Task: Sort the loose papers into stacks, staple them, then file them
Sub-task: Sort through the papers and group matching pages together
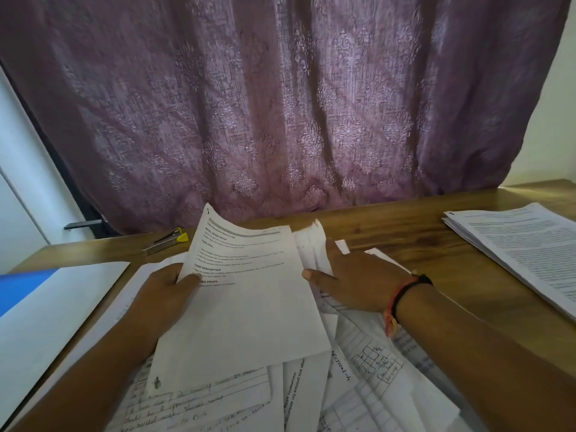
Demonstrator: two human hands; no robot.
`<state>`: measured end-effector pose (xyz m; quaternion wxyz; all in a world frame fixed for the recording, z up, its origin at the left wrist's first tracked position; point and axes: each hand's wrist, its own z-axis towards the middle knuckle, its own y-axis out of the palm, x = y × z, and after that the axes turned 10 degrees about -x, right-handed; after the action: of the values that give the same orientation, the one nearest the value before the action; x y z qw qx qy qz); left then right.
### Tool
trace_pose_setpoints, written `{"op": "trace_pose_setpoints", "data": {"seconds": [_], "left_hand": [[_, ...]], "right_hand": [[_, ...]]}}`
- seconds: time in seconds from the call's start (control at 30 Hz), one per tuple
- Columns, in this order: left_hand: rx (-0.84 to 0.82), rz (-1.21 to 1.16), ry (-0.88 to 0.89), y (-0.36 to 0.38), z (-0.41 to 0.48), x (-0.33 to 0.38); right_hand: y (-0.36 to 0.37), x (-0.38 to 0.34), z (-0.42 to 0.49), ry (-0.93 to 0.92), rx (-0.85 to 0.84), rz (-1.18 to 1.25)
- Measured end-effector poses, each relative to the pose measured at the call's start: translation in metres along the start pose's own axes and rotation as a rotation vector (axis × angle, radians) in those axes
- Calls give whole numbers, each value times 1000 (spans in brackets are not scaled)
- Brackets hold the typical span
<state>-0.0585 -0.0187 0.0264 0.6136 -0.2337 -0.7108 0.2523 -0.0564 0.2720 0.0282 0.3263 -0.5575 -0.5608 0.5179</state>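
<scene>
A big purple curtain (pixel 280 104) with a flower pattern hung behind everything. In front of it stood a brown wooden table (pixel 436 219).

A messy pile of loose papers (pixel 374 385) covered the middle and near part of the table. Some had writing by hand and some had boxes and lines drawn on them. They lay on top of each other at all angles.

On the left side lay a blue folder (pixel 18 285) with a plain white sheet (pixel 56 307) on top of it. On the far right side lay a tidy stack of printed pages (pixel 523 254), well apart from the messy pile.

One printed sheet (pixel 249 307) was lifted up over the pile, tilted, with its far corner curling up. The left hand (pixel 165 294) held it by its left edge. The thumb was pressed on top of the sheet and the fingers were hidden under it, so it was pinched between them.

The right hand (pixel 352 275) lay palm down on the pile, just beside the sheet's right edge. Its thumb pointed at that edge. Its fingers went in among some raised white papers, and I could not tell if they held them.

A stapler (pixel 168 240) with a yellow part lay at the back left of the table, just beside the sheet's far corner. A red and black band (pixel 402 294) was around the right wrist.
</scene>
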Motion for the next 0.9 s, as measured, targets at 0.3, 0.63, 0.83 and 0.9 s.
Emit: {"op": "trace_pose_setpoints", "data": {"seconds": [0.3,0.63,0.83,0.9], "left_hand": [[-1,-7,8,0,2,-2],[-22,-30,23,0,-3,1],[-14,-29,3,0,-4,1],[-19,-41,-2,1,-3,1]], "right_hand": [[5,7,-6,194,-150,-53],[7,2,-21,254,-256,14],[19,12,-3,246,-151,7],[18,15,2,228,-117,13]]}}
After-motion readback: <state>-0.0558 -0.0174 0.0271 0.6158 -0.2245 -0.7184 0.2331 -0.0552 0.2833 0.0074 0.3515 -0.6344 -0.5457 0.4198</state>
